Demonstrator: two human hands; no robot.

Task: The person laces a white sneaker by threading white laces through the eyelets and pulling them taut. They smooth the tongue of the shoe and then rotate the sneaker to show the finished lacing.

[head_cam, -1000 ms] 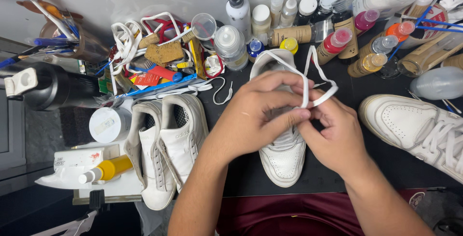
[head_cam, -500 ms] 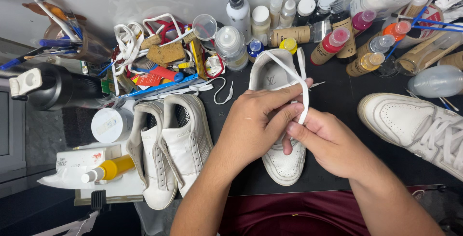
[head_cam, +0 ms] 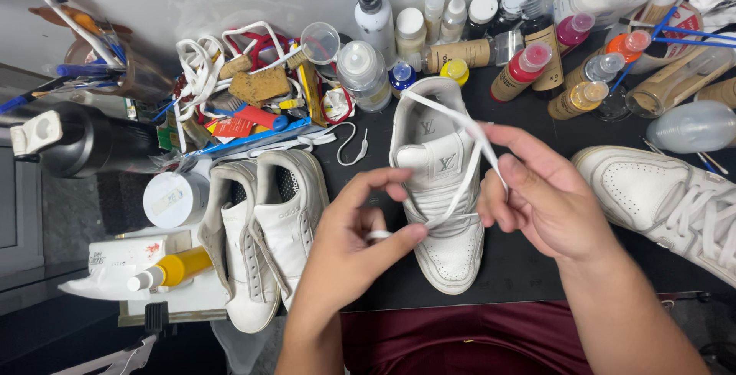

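A white leather sneaker (head_cam: 447,248) lies in the middle of the black work mat, toe toward me. A white flat shoelace (head_cam: 468,126) runs from its lower eyelets up over the tongue in a loop. My left hand (head_cam: 360,248) pinches one end of the lace at the shoe's left side, thumb and forefinger closed on it. My right hand (head_cam: 540,195) holds the lace's other run at the shoe's right side, fingers curled around it.
A pair of worn white sneakers (head_cam: 264,229) lies to the left, another white sneaker (head_cam: 667,199) to the right. Several bottles (head_cam: 460,45) crowd the back edge. A tangle of laces, brushes and tools (head_cam: 245,87), a black flask (head_cam: 84,141) and a white jar (head_cam: 172,199) sit left.
My hands have drawn apart from over the shoe's middle. The left now pinches the lace at the left side, the right pulls it to the right, and the loop lies flatter.
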